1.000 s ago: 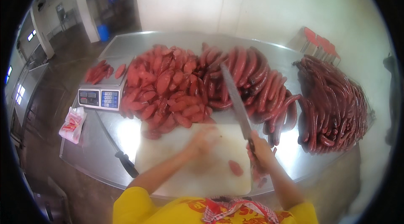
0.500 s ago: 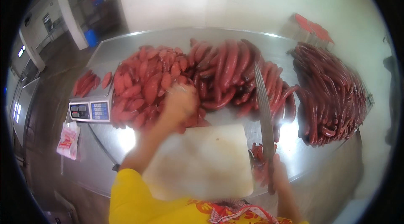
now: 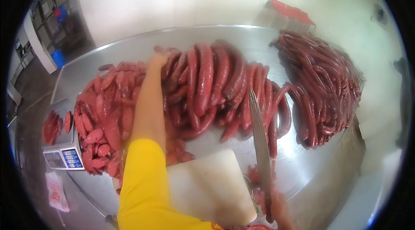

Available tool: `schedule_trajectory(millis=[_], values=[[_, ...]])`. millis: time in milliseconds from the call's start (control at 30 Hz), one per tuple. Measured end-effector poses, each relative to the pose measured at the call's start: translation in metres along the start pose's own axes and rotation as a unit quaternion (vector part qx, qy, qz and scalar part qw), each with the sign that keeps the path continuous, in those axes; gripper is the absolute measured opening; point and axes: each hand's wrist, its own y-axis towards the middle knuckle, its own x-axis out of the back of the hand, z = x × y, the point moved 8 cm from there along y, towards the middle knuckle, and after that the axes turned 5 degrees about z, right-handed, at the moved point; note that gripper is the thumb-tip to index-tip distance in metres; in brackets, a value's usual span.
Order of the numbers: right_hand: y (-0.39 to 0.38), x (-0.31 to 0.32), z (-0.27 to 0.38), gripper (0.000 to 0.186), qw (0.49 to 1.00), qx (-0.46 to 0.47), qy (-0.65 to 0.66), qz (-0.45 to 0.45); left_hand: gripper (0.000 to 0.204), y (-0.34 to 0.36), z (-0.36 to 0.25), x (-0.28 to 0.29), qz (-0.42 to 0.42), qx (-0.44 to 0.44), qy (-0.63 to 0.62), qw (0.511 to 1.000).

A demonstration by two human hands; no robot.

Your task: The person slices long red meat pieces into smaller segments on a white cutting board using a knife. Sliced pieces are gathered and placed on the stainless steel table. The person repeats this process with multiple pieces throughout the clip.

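My left arm stretches across the table, and my left hand is at the far end of a pile of thick red sausages. Its fingers look curled round the end of one sausage, though partly hidden. At the lower right, my right hand is closed round the handle of a long knife. The blade points up and away from me, passing over the table beside the sausages. Between my arms lies a white cutting board, with no sausage on it. Cut sausage pieces are heaped left of my arm.
A digital scale at the left carries a few cut pieces. Thinner sausages form a large pile at the right. Small scraps lie beside the board. A red-topped container stands behind, against the wall.
My left hand has moved from above the cut pieces to the far end of the whole sausages. My right hand still holds the knife. The view has shifted to the right.
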Motion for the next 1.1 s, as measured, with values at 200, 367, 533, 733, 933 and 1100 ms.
schedule_trajectory(millis=[200, 367, 533, 733, 933, 1100], values=[[0.009, 0.005, -0.014, 0.067, 0.999, 0.034, 0.007, -0.027, 0.062, -0.02, -0.001, 0.006, 0.079, -0.051, -0.263, 0.96], [-0.001, 0.012, -0.008, 0.07, 0.996, 0.066, 0.052, -0.036, 0.046, -0.129, -0.032, 0.106, 0.042, -0.183, -0.251, 0.95], [-0.009, 0.017, 0.008, 0.069, 0.989, 0.124, 0.083, 0.014, 0.055, -0.339, -0.037, 0.129, -0.008, -0.227, -0.195, 0.954], [-0.018, 0.014, 0.0, 0.068, 0.977, 0.143, 0.102, 0.119, 0.049, -0.529, 0.012, -0.012, 0.075, -0.192, -0.014, 0.978], [-0.026, 0.029, -0.039, 0.056, 0.972, 0.134, -0.019, 0.193, 0.054, -0.594, 0.081, -0.056, 0.13, -0.241, 0.267, 0.924], [-0.018, 0.02, -0.059, 0.052, 0.941, 0.224, -0.205, 0.149, 0.06, -0.612, 0.04, -0.076, 0.025, -0.31, 0.214, 0.926]])
